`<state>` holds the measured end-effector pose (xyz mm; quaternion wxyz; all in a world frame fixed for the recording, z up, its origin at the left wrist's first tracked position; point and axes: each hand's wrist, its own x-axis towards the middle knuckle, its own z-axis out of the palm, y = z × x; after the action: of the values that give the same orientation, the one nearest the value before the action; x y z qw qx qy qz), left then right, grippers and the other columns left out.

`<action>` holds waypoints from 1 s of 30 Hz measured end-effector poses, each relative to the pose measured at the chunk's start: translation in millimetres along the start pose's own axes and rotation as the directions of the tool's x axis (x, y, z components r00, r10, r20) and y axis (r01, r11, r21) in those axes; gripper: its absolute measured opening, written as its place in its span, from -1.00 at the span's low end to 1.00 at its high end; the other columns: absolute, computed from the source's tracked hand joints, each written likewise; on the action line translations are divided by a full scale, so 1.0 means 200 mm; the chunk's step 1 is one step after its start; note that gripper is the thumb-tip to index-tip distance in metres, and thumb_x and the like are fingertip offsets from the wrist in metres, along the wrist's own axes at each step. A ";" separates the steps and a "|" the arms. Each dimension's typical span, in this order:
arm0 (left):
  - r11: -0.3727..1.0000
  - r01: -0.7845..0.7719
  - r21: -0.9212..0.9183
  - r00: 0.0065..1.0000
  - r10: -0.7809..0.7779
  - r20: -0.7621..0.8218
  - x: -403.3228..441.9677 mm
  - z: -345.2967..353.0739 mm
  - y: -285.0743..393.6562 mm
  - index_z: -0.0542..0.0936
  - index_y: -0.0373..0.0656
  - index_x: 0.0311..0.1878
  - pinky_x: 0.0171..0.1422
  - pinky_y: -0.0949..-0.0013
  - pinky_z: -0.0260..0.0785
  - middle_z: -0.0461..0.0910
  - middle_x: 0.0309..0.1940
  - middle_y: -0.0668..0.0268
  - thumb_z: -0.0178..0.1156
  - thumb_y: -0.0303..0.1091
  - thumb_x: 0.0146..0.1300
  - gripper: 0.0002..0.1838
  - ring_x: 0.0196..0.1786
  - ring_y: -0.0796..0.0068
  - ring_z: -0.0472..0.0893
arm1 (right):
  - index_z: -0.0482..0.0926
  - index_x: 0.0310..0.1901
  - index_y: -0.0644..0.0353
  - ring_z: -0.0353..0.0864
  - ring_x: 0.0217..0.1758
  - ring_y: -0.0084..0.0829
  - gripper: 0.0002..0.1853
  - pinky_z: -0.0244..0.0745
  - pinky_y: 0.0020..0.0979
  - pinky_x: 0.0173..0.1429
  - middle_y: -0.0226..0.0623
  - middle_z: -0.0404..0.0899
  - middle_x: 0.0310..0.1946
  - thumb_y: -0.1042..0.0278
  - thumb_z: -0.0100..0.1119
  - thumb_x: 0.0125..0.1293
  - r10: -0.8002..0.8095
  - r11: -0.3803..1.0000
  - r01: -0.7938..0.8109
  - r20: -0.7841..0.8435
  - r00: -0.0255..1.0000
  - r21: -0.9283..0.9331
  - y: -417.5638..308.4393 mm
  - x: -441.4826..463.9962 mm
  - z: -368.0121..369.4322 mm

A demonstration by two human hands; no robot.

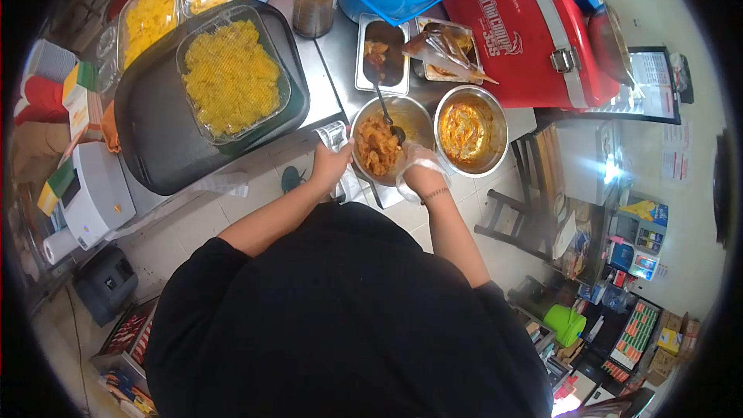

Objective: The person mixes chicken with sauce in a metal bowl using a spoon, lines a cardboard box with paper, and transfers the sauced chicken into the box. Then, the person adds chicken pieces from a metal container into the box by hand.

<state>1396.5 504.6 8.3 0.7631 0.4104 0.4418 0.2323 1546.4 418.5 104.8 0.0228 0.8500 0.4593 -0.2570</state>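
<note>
Steel bowl (419,114): on our desk (340,56), orange saucy meat chunks (377,145) inside, dark spoon (398,134) leaning in it
Left hand (331,166): bare, at the bowl's left rim; we can't tell how tightly it grips
Right hand (422,175): in a clear plastic glove, fingers down by our chunks, pinching or not, can't tell
Next door: sauce-smeared bowl (470,130), just right

Left forearm (271,218) toward 2 o'clock, left hand (333,164) thumb to 1; right forearm (457,240) toward 11, right hand (423,173) fingers partly hidden.
</note>
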 end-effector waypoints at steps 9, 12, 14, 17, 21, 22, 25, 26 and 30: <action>0.714 0.517 -0.471 0.809 -0.229 0.541 0.11 -0.14 0.04 0.45 -0.05 0.13 -0.39 0.49 0.37 0.46 -0.52 0.39 0.11 -0.06 0.26 -0.57 -0.44 0.58 0.48 | 0.43 -0.07 0.32 0.56 -0.11 -0.02 -0.71 0.46 -0.19 -0.04 0.11 0.55 -0.23 0.37 -0.20 0.28 0.010 0.999 -0.011 -0.008 1.000 -0.041 0.06 0.02 0.22; 0.754 0.492 -0.435 0.785 -0.169 0.596 0.14 -0.17 0.00 0.30 -0.14 0.24 -0.19 0.43 0.38 0.49 -0.29 0.32 -0.03 -0.04 0.34 -0.49 -0.36 0.56 0.47 | 0.45 -0.16 0.31 0.57 -0.14 -0.04 -0.77 0.47 -0.19 -0.05 0.07 0.56 -0.25 0.40 -0.07 0.18 -0.040 0.994 0.041 0.005 0.999 -0.102 0.07 0.08 0.09; 0.780 0.473 -0.411 0.806 -0.193 0.560 0.15 -0.17 0.00 0.31 -0.15 0.24 -0.08 0.39 0.43 0.49 -0.23 0.36 -0.01 -0.09 0.33 -0.51 -0.29 0.58 0.50 | 0.50 -0.30 0.26 0.57 -0.30 0.01 -0.86 0.45 -0.11 -0.21 0.05 0.56 -0.43 0.47 0.00 0.11 -0.176 0.984 0.162 -0.236 0.956 -0.076 0.12 0.07 0.06; 0.813 0.443 -0.377 0.831 -0.215 0.513 0.10 -0.16 0.10 0.31 -0.15 0.24 -0.01 0.34 0.46 0.48 -0.22 0.39 0.02 -0.14 0.33 -0.52 -0.24 0.59 0.52 | 0.50 -0.29 0.28 0.56 -0.30 0.01 -0.86 0.45 -0.11 -0.21 0.06 0.55 -0.43 0.49 -0.03 0.13 -0.178 0.984 0.174 -0.137 0.974 -0.037 0.03 -0.11 -0.10; 0.808 0.449 -0.382 0.823 -0.207 0.529 0.13 -0.18 0.06 0.37 -0.06 0.22 0.03 0.20 0.47 0.47 -0.25 0.39 0.07 -0.22 0.30 -0.57 -0.16 0.52 0.52 | 0.50 -0.27 0.29 0.57 -0.23 0.00 -0.82 0.46 -0.13 -0.15 0.06 0.56 -0.33 0.42 -0.07 0.18 -0.053 0.992 0.056 0.028 0.998 -0.115 0.09 -0.04 0.17; 0.797 0.465 -0.385 0.818 -0.222 0.530 0.13 -0.18 0.06 0.37 -0.06 0.22 0.02 0.20 0.47 0.48 -0.26 0.39 0.08 -0.22 0.30 -0.57 -0.19 0.53 0.52 | 0.51 -0.28 0.28 0.57 -0.21 -0.01 -0.81 0.46 -0.13 -0.14 0.06 0.57 -0.33 0.38 -0.06 0.17 -0.037 0.998 0.038 0.029 0.999 -0.059 0.16 0.02 0.22; 0.769 0.498 -0.401 0.808 -0.243 0.538 0.14 -0.21 0.06 0.37 -0.06 0.22 0.00 0.22 0.48 0.48 -0.30 0.42 0.09 -0.23 0.29 -0.57 -0.27 0.58 0.51 | 0.54 -0.27 0.27 0.57 -0.21 -0.01 -0.78 0.46 -0.14 -0.12 0.06 0.57 -0.35 0.34 -0.03 0.15 -0.112 0.976 0.113 0.016 0.994 -0.186 0.19 0.08 0.07; 0.758 0.505 -0.411 0.802 -0.236 0.549 0.14 -0.23 0.04 0.37 -0.05 0.22 0.00 0.23 0.48 0.48 -0.32 0.42 0.10 -0.23 0.29 -0.57 -0.31 0.61 0.51 | 0.55 -0.27 0.26 0.58 -0.21 -0.01 -0.77 0.46 -0.14 -0.12 0.06 0.57 -0.34 0.32 -0.02 0.15 -0.060 0.991 0.057 -0.020 0.998 -0.125 0.15 0.05 -0.06; 0.720 0.540 -0.435 0.777 -0.228 0.587 0.14 -0.23 0.04 0.39 -0.03 0.19 0.03 0.22 0.46 0.45 -0.40 0.45 0.11 -0.23 0.28 -0.58 -0.43 0.69 0.46 | 0.57 -0.26 0.25 0.59 -0.22 0.00 -0.78 0.47 -0.15 -0.10 0.08 0.57 -0.31 0.34 0.01 0.13 0.071 0.993 -0.080 -0.098 0.993 -0.085 0.16 0.09 -0.21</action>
<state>1371.2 547.5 -11.3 0.9687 0.0968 0.2165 0.0733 1598.2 425.1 127.0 0.0486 0.8761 0.4384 -0.1946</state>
